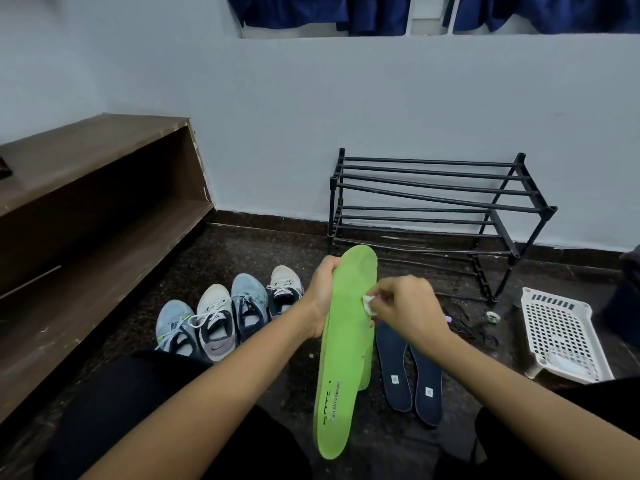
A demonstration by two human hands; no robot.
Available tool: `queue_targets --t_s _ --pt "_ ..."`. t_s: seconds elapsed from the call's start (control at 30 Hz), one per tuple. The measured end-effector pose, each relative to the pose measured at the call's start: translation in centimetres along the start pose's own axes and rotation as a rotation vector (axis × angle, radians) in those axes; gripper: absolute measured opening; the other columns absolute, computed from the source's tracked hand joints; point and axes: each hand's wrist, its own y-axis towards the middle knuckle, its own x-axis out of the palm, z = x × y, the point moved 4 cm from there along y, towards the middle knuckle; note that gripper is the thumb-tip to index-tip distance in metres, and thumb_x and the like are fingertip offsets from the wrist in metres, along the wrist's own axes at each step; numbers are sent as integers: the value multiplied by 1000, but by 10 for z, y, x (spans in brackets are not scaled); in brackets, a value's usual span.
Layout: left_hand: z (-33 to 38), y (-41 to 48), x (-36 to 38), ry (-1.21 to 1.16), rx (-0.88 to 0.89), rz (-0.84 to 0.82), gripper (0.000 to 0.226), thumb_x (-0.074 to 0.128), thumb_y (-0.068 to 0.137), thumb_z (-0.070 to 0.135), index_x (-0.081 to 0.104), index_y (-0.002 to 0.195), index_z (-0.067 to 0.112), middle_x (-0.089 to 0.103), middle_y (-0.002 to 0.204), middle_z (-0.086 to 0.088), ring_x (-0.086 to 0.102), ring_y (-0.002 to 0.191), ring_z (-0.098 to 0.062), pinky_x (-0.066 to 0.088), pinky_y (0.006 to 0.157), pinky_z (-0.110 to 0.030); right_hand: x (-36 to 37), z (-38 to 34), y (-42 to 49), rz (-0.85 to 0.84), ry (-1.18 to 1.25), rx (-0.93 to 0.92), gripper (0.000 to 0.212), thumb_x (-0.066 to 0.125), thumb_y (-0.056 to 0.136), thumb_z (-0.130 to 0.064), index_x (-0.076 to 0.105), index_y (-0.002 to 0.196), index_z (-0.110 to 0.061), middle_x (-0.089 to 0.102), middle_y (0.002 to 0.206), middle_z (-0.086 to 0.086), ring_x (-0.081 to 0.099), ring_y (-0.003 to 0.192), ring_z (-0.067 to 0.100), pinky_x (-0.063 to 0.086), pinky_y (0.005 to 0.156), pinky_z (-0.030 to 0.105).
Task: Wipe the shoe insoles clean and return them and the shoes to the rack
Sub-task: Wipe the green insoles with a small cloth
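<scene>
Against the wall I see the rack (440, 202), four shoes (221, 313) lined on the floor left of it. My left hand (322, 292) grips the green insole (346, 348) by its edge above the floor; my right hand (405, 306) pinches a white wipe (369, 304) against it.

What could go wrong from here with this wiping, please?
The left hand grips the green insole only near its toe, so wiping pressure may twist it loose. The wipe in the right hand is a small wad and could miss patches. The dark insoles lie on the floor, where grit may stick.
</scene>
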Motion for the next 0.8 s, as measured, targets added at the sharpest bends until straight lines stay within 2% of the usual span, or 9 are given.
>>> queue_targets --t_s 0.1,0.27,0.33,0.4,0.47,0.53,0.63,0.73,0.8 --pt "-3 5 -23 -8 37 148 40 35 93 37 47 61 15 49 54 -1 46 45 -17 37 50 -24 17 -4 -12 -142 216 44 13 69 78 -21 72 66 -27 62 58 -9 47 50 3 40 53 19" --pt "-12 15 -50 -100 40 229 51 36 94 37 64 60 12 63 57 -6 59 48 -21 45 58 -29 35 8 -17 -194 814 317 6 76 73 -14 75 77 -17 73 79 -3 65 76 10 47 73 26" --pt "-19 20 -55 -183 26 236 47 37 93 36 68 73 6 67 71 -12 63 62 -28 51 62 -32 49 14 -20 -320 941 456 9 74 75 -7 74 83 -9 73 86 0 65 82 12 46 75 28" --pt "-29 24 -54 -269 -13 215 45 38 91 37 65 97 1 65 93 -22 61 82 -36 56 67 -39 65 18 -27 -469 958 563 14 72 77 -4 71 91 -2 72 84 3 64 81 13 50 75 30" --pt "-42 33 -55 -282 -35 244 42 38 92 37 64 91 3 64 87 -19 59 77 -34 53 68 -37 81 25 -31 -518 923 610 16 71 78 0 69 94 2 70 80 4 65 77 12 55 75 29" --pt "-53 40 -56 -267 -54 271 38 39 95 36 60 78 9 60 76 -11 56 66 -27 48 65 -31 94 35 -32 -495 875 626 13 71 77 1 70 90 2 69 75 4 64 72 12 56 71 27" --pt "-70 54 -61 -296 -92 304 39 40 97 38 60 78 11 63 76 -9 58 69 -26 48 69 -32 114 52 -33 -430 845 674 10 73 76 0 71 85 4 68 70 5 61 60 10 51 58 22" --pt "-90 71 -75 -304 -119 396 44 35 103 41 62 89 9 69 73 -9 61 74 -26 49 68 -32 137 74 -33 -370 818 746 6 75 73 -1 72 77 2 67 69 11 57 54 14 47 52 24" --pt "-105 82 -86 -242 -139 468 43 32 104 41 60 114 9 68 97 -8 61 90 -24 48 76 -34 151 89 -32 -336 762 776 5 77 71 -2 72 70 0 67 65 11 54 51 15 43 49 23"
